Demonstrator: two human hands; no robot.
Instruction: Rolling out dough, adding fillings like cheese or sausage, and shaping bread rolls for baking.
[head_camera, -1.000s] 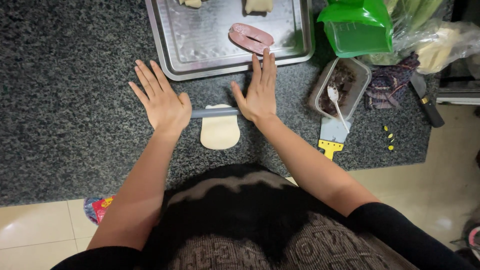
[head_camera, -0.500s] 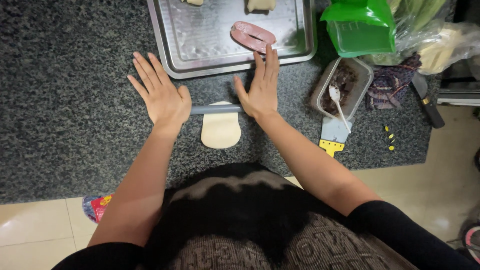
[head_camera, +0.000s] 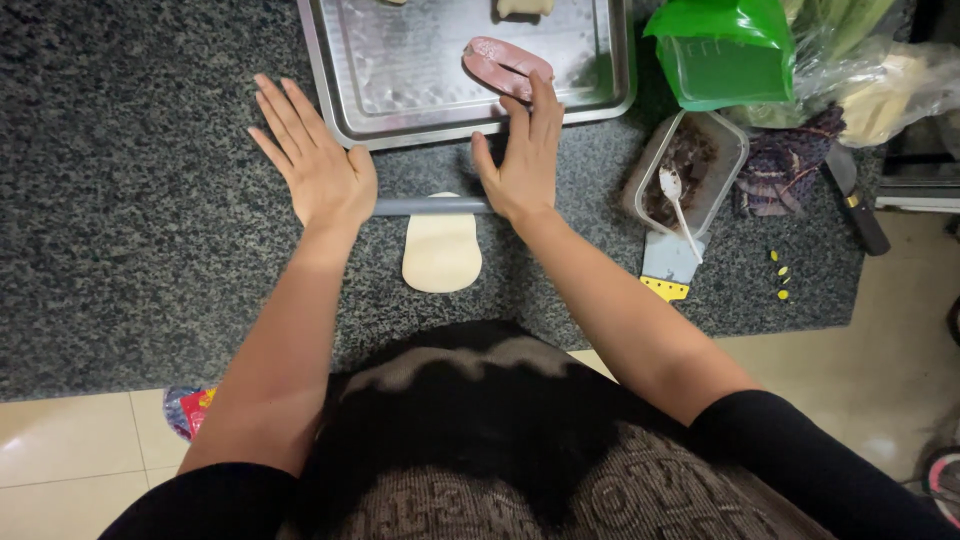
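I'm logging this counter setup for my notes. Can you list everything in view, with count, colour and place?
dough piece: 1, pale cream, flat oval on the counter under the rod
rolling rod: 1, grey, across the dough's far end, under both palms
counter: 1, dark speckled stone
baking tray: 1, silver metal, beyond the hands
pink shaped piece: 1, on the tray's near right
filling tub: 1, clear, dark filling, right of the tray
spoon: 1, white, in the tub
scraper: 1, grey and yellow, below the tub
green container: 1, far right
left hand: flat, open on the rod
right hand: flat, open on the rod
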